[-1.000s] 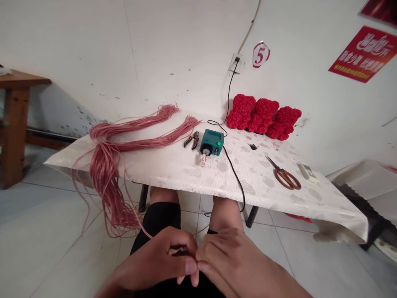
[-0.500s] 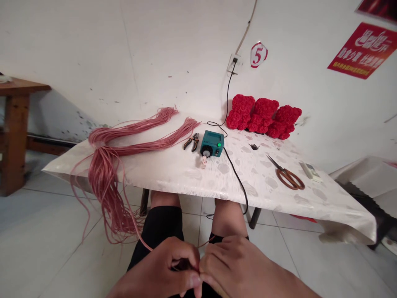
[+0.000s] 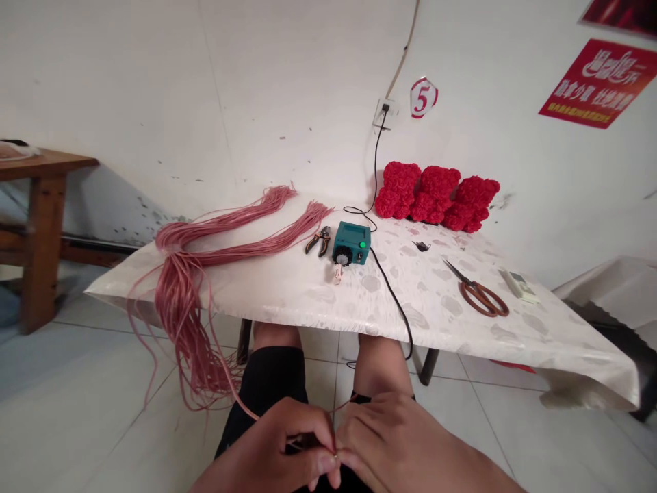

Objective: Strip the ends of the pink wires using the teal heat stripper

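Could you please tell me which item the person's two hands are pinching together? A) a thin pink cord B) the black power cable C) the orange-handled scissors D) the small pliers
A. The left hand and right hand meet at the fingertips, where a thin pink cord runs in from the bundle hanging over the table edge.

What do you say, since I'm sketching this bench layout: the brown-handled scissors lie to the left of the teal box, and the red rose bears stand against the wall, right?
Not quite: the scissors lie to the right of the teal box, not the left, as the head view shows. The red rose bears do stand against the wall.
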### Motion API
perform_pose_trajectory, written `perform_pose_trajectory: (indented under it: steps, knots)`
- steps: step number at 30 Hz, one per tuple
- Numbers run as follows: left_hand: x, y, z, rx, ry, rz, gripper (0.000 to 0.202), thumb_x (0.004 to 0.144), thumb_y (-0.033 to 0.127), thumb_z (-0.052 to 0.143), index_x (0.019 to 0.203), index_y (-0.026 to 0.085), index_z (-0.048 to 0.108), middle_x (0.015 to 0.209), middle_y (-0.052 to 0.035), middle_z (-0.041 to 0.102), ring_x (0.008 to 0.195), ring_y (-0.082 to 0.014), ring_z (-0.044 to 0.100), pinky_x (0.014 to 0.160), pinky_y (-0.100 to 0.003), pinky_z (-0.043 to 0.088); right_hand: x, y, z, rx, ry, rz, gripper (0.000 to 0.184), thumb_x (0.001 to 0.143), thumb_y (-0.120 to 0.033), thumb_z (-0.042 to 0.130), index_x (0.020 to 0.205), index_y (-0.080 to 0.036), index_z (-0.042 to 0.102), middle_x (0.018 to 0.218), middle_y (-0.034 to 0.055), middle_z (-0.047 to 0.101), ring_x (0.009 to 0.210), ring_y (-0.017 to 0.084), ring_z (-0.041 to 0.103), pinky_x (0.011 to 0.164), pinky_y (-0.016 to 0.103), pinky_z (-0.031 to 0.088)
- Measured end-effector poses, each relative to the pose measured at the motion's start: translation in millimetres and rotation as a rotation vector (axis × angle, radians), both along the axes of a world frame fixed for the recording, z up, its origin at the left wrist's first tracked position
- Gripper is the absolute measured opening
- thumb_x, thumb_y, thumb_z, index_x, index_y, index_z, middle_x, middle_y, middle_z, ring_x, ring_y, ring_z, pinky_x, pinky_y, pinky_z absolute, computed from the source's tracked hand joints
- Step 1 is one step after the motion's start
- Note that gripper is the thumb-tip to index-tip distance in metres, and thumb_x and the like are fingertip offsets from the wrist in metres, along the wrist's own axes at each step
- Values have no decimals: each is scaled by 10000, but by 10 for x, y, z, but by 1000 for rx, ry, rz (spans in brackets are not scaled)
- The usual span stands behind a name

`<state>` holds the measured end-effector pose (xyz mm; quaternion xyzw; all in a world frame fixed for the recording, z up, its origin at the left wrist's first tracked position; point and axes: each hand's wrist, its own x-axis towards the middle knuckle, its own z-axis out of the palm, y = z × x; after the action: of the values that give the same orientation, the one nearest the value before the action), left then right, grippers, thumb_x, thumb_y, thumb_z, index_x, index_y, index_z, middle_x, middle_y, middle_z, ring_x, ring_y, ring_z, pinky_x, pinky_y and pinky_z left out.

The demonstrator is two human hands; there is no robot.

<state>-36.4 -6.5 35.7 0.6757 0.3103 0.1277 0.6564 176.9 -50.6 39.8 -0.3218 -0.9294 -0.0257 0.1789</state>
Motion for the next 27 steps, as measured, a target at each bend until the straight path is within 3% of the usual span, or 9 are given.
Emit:
perform_pose_trajectory:
  steps: [3,9,15,19,27]
  knots:
    - [-13,-28,-4,81,25,51,117,826,181,570,727,167,631,771,-11,738,667,-121,595,660,-232,449,-12,-5,-26,20,-10,5,291,1038,-165,396,804,-175,569,729,-10,604,605,144,559,505,326,332]
    - [-19,-72,51,259,78,118,141,822,189,598,696,170,657,739,7,678,744,-137,620,724,-236,438,-40,-13,-74,-116,-37,-23,255,1041,-163,381,854,-192,552,793,1,630,662,161,581,566,326,378]
    - [14,-87,36,325,167,83,168,816,129,530,737,154,676,749,7,665,731,-125,596,686,-217,415,-35,-15,-78,-278,-5,-90,262,1061,-189,352,891,-185,552,833,21,662,687,153,628,629,295,456]
    - [45,-94,-15,320,266,84,181,862,201,521,753,158,659,703,14,640,712,-133,588,637,-216,394,-13,-3,-92,-325,-3,-123,262,1059,-192,333,906,-181,546,840,27,665,668,153,630,620,290,463]
    - [-18,-72,-69,513,270,117,206,865,177,502,776,192,687,720,7,691,696,-137,605,619,-213,415,115,1,-16,-414,221,-213,225,1052,-226,346,942,-206,541,893,21,663,763,172,627,706,313,469]
